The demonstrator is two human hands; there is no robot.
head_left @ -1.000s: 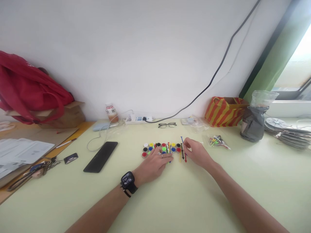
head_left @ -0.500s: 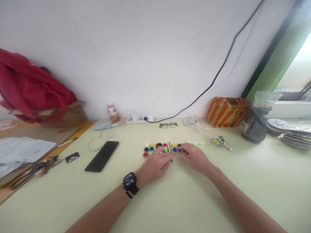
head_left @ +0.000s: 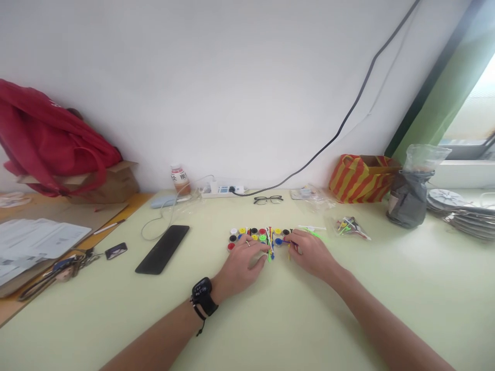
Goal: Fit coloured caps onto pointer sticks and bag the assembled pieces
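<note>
Pale green table [head_left: 294,319] seen from above, with a white wall behind. At centre frame lies a cluster of coloured discs [head_left: 255,237] in rows, with thin coloured sticks [head_left: 269,242] laid among them. Left of the cluster, a black phone [head_left: 162,249] lies flat; further left are keys [head_left: 58,268], papers [head_left: 34,239] and a red bag [head_left: 50,139] on a cardboard box at the upper left. Along the wall stand a small bottle [head_left: 180,179], a power strip [head_left: 221,190] and glasses [head_left: 266,199]. To the right of the cluster lie a small clear packet [head_left: 351,226] of coloured pieces, a striped bag [head_left: 359,178] and a grey pouch [head_left: 410,198]. Nothing stands between the hands and the cluster. The left hand [head_left: 242,263], with a black watch [head_left: 203,298] at the wrist, rests palm down at the cluster's near edge, fingers curled onto the discs; whether it grips anything cannot be told. The right hand [head_left: 311,252] lies at the cluster's right end, fingertips pinched on what seems a thin stick beside a blue disc [head_left: 278,240]. Both forearms run in from the lower edge of the frame.
</note>
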